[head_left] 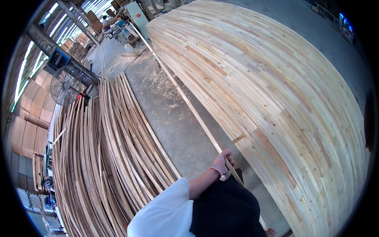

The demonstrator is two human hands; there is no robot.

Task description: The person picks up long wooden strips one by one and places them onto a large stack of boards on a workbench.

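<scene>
Concrete floor lies below the left hand, clasping a wooden strip; right hand, grip unclear. Likely positioning; next needs steady guiding.

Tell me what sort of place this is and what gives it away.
Probably a woodworking shop or timber mill: long wooden strips lie in rows on the left, a broad spread of pale wood fills the right, and what looks like sawdust litters the floor.

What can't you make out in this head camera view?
Head view, all three:
- Right hand: mostly cut off by the lower edge; grip unclear.
- Long, thin, pale wooden strip: one stretch hidden by black clothing.
- Distant person: too small and blurred to see their hands.
</scene>
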